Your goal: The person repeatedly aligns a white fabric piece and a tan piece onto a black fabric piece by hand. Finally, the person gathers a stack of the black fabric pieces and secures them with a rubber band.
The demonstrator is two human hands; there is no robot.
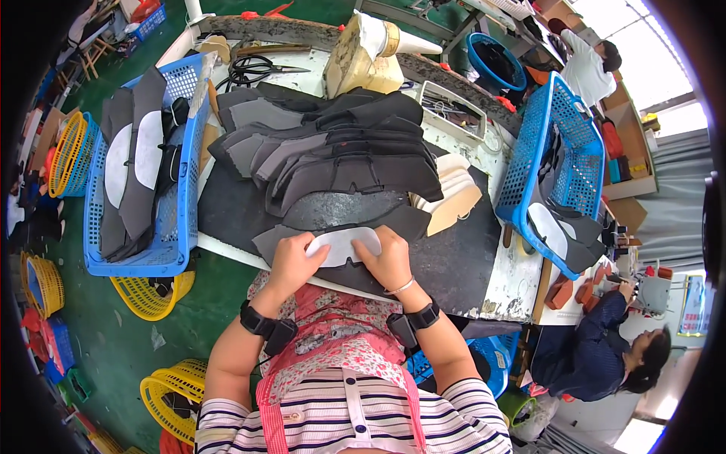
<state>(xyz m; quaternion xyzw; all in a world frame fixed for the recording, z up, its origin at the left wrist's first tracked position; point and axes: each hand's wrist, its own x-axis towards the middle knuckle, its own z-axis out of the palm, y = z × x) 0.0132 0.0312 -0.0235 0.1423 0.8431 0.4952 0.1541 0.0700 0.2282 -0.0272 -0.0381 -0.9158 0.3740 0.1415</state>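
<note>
My left hand (293, 261) and my right hand (389, 261) both press flat on a white curved liner piece (344, 244). The liner lies on a dark grey shoe-upper piece (265, 240) at the near edge of the black work mat (446, 261). My fingers lie flat over the liner's two ends. Just beyond it a fanned stack of dark grey and black upper pieces (333, 151) covers the middle of the mat.
A blue basket (178, 219) of dark and white pieces stands on my left, another blue basket (563, 166) on my right. Beige insole boards (454, 197), scissors (257, 69) and a cream glue container (363, 57) lie farther back. A seated person (605, 356) works at right. Yellow baskets (162, 393) sit on the floor.
</note>
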